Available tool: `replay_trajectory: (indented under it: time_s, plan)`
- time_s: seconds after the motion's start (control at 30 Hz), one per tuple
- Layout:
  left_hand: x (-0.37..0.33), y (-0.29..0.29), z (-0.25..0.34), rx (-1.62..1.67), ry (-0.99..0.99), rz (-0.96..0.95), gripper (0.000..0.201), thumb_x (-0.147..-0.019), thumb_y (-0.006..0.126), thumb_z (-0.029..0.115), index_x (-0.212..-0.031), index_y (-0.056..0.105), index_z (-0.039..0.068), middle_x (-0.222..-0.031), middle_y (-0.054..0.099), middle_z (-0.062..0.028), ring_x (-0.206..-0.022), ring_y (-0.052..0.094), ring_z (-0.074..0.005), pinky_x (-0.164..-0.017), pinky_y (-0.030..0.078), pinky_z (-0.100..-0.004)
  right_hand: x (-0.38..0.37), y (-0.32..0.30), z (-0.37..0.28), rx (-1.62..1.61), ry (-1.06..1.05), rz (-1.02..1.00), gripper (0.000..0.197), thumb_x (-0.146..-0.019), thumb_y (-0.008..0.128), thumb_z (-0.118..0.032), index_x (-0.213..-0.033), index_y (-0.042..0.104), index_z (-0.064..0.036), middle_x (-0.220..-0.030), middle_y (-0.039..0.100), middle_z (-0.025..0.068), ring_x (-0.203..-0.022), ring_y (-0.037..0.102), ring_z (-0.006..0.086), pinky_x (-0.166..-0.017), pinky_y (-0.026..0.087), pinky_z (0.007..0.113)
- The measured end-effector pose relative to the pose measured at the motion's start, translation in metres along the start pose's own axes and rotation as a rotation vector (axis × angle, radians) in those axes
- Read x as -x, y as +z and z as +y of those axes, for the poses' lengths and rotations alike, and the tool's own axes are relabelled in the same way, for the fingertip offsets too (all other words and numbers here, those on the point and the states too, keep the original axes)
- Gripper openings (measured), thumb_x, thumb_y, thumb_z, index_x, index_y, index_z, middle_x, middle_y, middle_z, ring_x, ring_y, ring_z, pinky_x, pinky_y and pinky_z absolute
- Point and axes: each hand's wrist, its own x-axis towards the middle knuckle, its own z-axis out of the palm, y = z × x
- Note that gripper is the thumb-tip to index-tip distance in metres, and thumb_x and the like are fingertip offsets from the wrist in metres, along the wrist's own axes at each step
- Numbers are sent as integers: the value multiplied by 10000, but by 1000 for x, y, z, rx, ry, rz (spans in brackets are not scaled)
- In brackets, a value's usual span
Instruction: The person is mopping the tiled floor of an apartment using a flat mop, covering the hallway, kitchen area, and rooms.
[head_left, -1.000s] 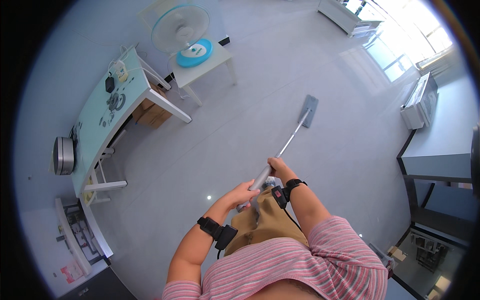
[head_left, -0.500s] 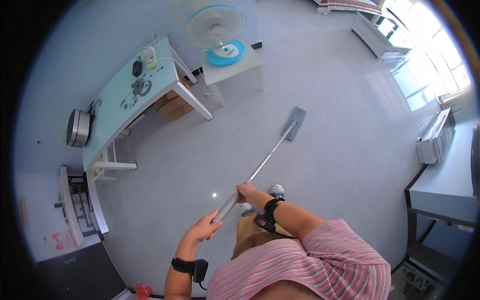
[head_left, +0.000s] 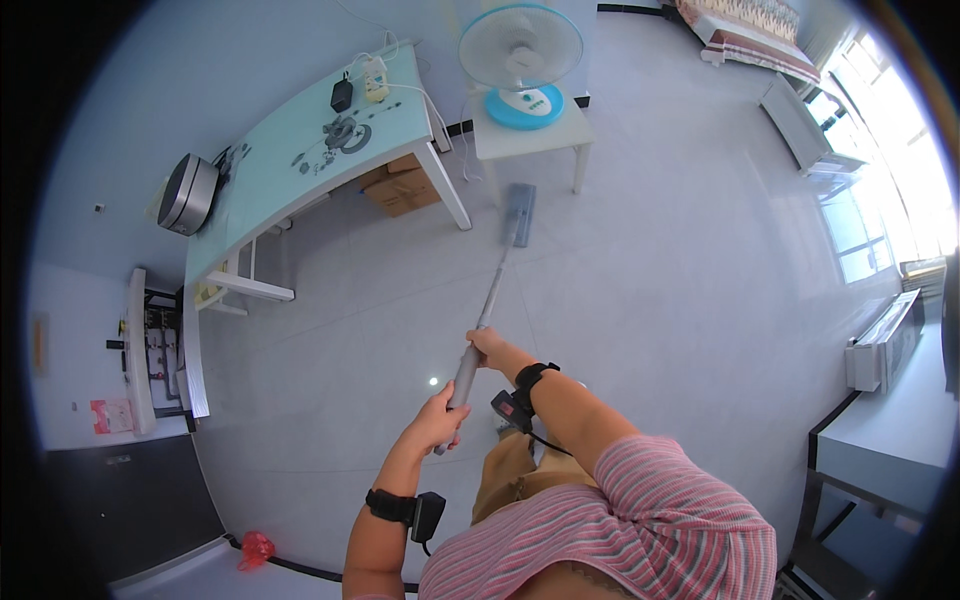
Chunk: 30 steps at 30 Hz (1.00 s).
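A flat mop [head_left: 490, 296] with a long grey and silver handle reaches forward from me. Its rectangular grey head [head_left: 521, 214], slightly blurred, lies on the floor in front of a white stool. My left hand [head_left: 437, 419] is closed round the grey grip close to the handle's near end. Further up the same handle, my right hand [head_left: 485, 347] is closed round it too. Both forearms wear black straps with small dark devices.
Left stands a glass-topped table [head_left: 262, 170] with a silver-black appliance [head_left: 188, 194] on it and a cardboard box [head_left: 402, 190] beneath. A white stool [head_left: 540, 138] bears a blue fan [head_left: 522, 60]. A red plastic bag [head_left: 256, 550] lies lower left; a bench [head_left: 808, 122] stands far right.
The mop head has swung left across the floor, from the open middle to in front of the stool. Both hands keep their hold on the handle. The view has shifted too.
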Motion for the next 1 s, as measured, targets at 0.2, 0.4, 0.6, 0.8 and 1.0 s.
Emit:
replay_trajectory:
  time_s: [0.2,0.4,0.6,0.8,1.0]
  plan:
    - [-15,-12,25,-49,-2,-9,582,-788,472,117,-1277,160,64,-602,401,-33,-397,399,-109,-338,344,-253,-2,-2,-23,-134,-30,-3,200,-727,507,-112,-851,407,9,-746,455,113,-652,519,251,-570,487,428]
    - [-59,-23,54,-99,50,-23,582,-782,473,117,-1277,169,75,-596,422,-48,-405,420,-131,-346,365,-272,2,8,-49,-342,-85,-83,194,-739,500,-85,-858,379,10,-739,440,114,-667,493,245,-558,454,390]
    - [-126,-17,115,-169,86,-8,448,-788,470,123,-1198,294,84,-590,417,-39,-429,411,-125,-359,370,-268,-13,-9,-98,-589,-166,-31,250,-736,496,-88,-923,342,-25,-756,416,105,-634,465,212,-496,442,372]
    - [-171,19,133,203,147,-32,407,-825,429,223,-1196,301,116,-647,408,-30,-455,407,-114,-379,379,-259,-17,-55,-147,-266,-239,-45,291,-749,459,-113,-975,283,-67,-834,377,127,-709,434,231,-511,425,399]
    - [-148,47,142,332,97,-312,441,-842,382,326,-1217,295,111,-778,494,-85,-627,529,-162,-493,438,-251,-1,-106,-169,105,-154,233,297,-742,466,-102,-982,294,-69,-762,404,126,-578,461,217,-400,415,354]
